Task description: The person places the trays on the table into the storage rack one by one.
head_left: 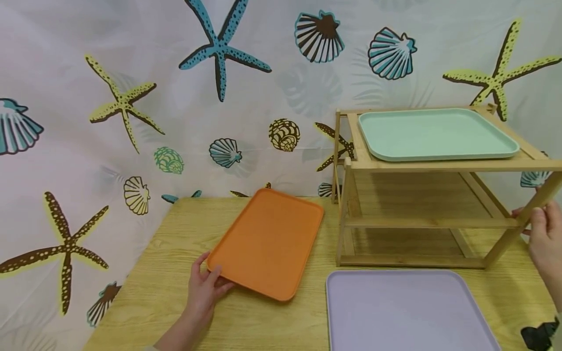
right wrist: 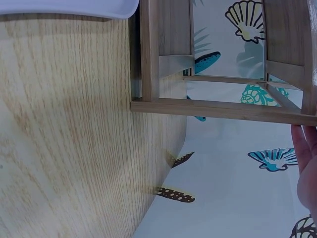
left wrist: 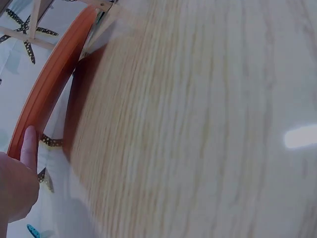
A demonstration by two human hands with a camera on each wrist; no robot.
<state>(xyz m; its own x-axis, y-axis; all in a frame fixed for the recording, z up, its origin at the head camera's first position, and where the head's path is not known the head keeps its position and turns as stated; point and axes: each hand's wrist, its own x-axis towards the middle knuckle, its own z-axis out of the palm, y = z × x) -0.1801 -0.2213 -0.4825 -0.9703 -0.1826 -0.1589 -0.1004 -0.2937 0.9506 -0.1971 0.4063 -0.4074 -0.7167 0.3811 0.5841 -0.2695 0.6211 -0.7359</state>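
My left hand [head_left: 204, 287] grips the near-left corner of an orange tray [head_left: 269, 243], thumb over the rim and fingers beneath. In the left wrist view the tray [left wrist: 52, 79] is raised off the table, its shadow falling on the wood, and one finger lies along its side. At the far right, my right hand [head_left: 546, 234] holds the slanted front post of a wooden rack [head_left: 430, 222], with fingertips showing behind it. The right wrist view shows that hand [right wrist: 307, 168] at the rack's side frame [right wrist: 223, 110]. A mint-green tray [head_left: 439, 134] lies on the rack's top.
A lilac tray [head_left: 404, 312] lies on the wooden table [head_left: 145, 297] in front of the rack. Behind everything hangs a white cloth [head_left: 246, 126] printed with starfish and shells. Beneath the top, the rack has two lower levels.
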